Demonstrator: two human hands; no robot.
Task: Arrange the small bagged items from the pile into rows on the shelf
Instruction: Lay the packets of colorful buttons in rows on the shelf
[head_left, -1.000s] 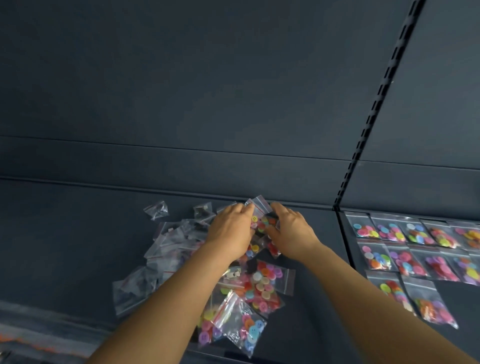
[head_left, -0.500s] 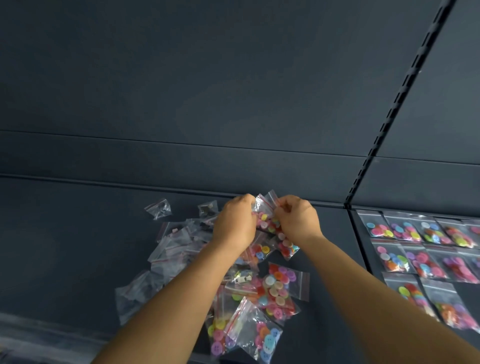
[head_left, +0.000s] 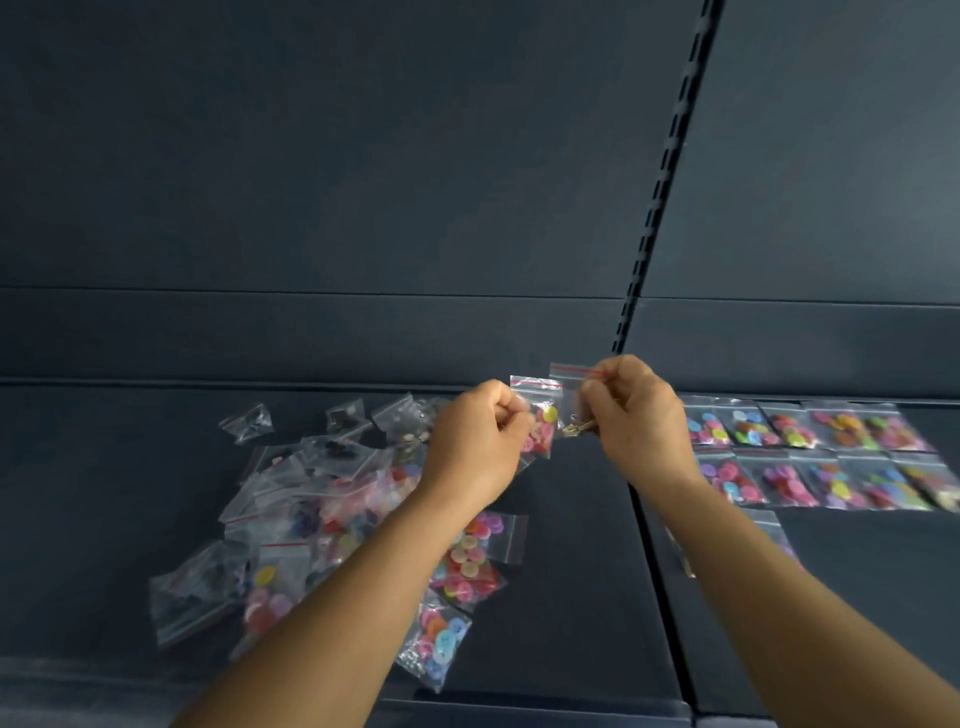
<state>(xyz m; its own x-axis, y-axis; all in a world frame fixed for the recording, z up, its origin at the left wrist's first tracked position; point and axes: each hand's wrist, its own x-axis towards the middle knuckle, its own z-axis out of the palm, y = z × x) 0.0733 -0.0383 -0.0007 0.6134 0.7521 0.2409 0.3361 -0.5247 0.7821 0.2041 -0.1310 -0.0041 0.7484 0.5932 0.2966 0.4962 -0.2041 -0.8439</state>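
Note:
A pile of small clear zip bags (head_left: 322, 499), some with coloured buttons and some with dark items, lies on the dark shelf (head_left: 571, 571) at the left. My left hand (head_left: 475, 441) pinches a bag of pink and yellow buttons (head_left: 543, 428), lifted above the pile. My right hand (head_left: 636, 415) pinches a second clear bag (head_left: 569, 387) with small metal pieces, right beside the first. On the shelf section at the right, button bags lie in two rows (head_left: 810, 452), with one more bag (head_left: 774, 530) below them, partly hidden by my right forearm.
A slotted upright rail (head_left: 665, 176) divides the dark back panel. A seam (head_left: 654, 571) separates the left shelf section from the right one. Bare shelf surface lies below the rows at the right and at the far left.
Both hands have lifted off the pile and moved apart, each now holding its own bag. The view has shifted, so the rows at the right show more fully.

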